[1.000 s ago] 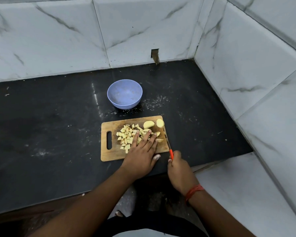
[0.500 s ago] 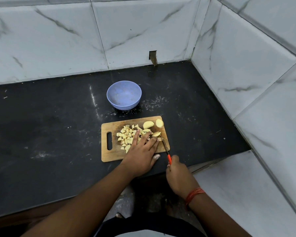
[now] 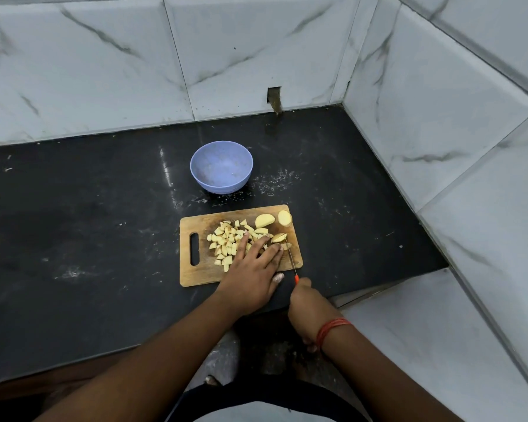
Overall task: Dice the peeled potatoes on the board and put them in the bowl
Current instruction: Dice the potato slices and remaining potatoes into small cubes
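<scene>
A wooden cutting board (image 3: 195, 271) lies on the black counter, with a pile of diced potato (image 3: 224, 242) on its middle. Two larger potato pieces (image 3: 265, 220) sit at the board's far right corner. My left hand (image 3: 253, 271) lies flat with straight fingers over a potato piece near the board's right side. My right hand (image 3: 305, 303) grips the orange handle of a thin knife (image 3: 291, 258), whose blade stands on the board just right of my left fingertips, beside a cut piece (image 3: 286, 246). The empty blue bowl (image 3: 221, 166) stands behind the board.
White marble-tiled walls close the counter at the back and right, meeting in a corner (image 3: 345, 102). The black counter (image 3: 89, 239) stretches to the left. Its front edge runs just below my hands, and a lower tiled ledge (image 3: 409, 330) lies to the right.
The knife blade has moved left across the board, closer to my left fingertips and into the potato piece there. My left hand has stayed on the potato.
</scene>
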`<state>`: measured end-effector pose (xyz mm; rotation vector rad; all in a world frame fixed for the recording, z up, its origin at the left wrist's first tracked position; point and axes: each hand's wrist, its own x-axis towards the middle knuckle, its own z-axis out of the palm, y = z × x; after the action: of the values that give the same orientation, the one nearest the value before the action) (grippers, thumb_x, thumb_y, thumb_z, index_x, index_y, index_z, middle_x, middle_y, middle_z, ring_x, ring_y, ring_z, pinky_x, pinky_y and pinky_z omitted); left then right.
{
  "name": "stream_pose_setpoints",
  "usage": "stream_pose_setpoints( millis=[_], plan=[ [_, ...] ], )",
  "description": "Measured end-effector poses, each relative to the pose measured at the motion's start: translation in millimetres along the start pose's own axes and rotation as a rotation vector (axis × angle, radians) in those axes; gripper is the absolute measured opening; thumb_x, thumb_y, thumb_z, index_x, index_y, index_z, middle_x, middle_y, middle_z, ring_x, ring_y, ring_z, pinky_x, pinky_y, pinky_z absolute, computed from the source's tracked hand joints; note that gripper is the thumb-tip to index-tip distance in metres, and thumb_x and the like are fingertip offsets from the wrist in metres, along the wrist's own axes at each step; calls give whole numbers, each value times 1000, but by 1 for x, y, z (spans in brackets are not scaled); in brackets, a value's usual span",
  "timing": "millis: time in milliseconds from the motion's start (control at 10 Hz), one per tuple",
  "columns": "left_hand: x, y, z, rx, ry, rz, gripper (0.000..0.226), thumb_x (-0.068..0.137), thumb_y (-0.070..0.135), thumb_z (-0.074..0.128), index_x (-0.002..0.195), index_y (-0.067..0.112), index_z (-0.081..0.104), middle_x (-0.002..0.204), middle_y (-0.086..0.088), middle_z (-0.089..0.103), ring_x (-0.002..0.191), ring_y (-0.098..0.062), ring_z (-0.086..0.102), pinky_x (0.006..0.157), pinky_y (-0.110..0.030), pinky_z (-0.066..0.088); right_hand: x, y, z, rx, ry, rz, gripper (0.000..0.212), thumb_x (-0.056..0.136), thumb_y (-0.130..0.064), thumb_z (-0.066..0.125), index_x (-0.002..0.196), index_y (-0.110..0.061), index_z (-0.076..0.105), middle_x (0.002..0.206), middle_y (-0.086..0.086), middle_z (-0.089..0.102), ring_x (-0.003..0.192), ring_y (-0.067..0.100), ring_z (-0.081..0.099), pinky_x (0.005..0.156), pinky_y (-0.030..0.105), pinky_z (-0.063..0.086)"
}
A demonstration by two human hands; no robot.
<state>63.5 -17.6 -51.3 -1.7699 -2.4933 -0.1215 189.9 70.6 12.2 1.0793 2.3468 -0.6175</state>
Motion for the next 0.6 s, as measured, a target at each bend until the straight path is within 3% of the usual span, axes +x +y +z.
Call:
stream_pose_setpoints(
  millis=[100, 200, 300, 400, 500, 600],
  plan=[
    [0, -1, 1, -6, 15, 6, 58, 102, 46, 38, 147, 10, 49, 146, -2, 50, 144, -30, 34, 120, -63, 16, 3, -5, -1, -10, -26, -39, 35, 97, -8, 44, 130, -1, 35, 124, 16, 58, 110, 31, 61, 80, 34, 45],
    [0, -2, 1, -6, 19, 23, 57, 103, 45, 39, 147, 10, 49, 146, -1, 49, 144, -29, 34, 120, -63, 16, 5, -5, 1, -38, -14, 14, 36, 98, -9, 44, 131, -1, 33, 118, 15, 62, 105, 27, 64, 72, 31, 42],
    [-2, -3, 0, -7, 25, 30, 56, 104, 44, 37, 148, 10, 47, 147, 0, 48, 144, -28, 33, 120, -62, 14, 0, 2, 4, -48, -25, 8, 34, 100, -9, 39, 133, 0, 34, 101, 15, 60, 89, 22, 63, 53, 23, 31],
    [-2, -5, 1, 2, 36, 41, 56, 104, 43, 36, 148, 10, 47, 148, 0, 48, 144, -28, 34, 121, -62, 14, -4, 12, 3, 8, -79, -71, 41, 98, -9, 41, 137, 1, 32, 124, 19, 54, 111, 32, 58, 55, 18, 25],
    [-2, -5, 1, 2, 34, 43, 56, 104, 43, 35, 148, 10, 48, 147, 0, 49, 143, -27, 35, 120, -62, 15, 2, 11, -4, -12, -74, -75, 42, 98, -9, 41, 138, 0, 32, 129, 18, 52, 115, 34, 56, 57, 22, 31],
    [-2, -3, 0, 3, 23, 31, 56, 105, 43, 34, 148, 10, 48, 147, 1, 49, 143, -26, 34, 121, -62, 14, -3, 6, -13, -24, -89, -90, 42, 98, -9, 41, 138, 0, 33, 129, 17, 52, 115, 35, 56, 76, 32, 41]
  ],
)
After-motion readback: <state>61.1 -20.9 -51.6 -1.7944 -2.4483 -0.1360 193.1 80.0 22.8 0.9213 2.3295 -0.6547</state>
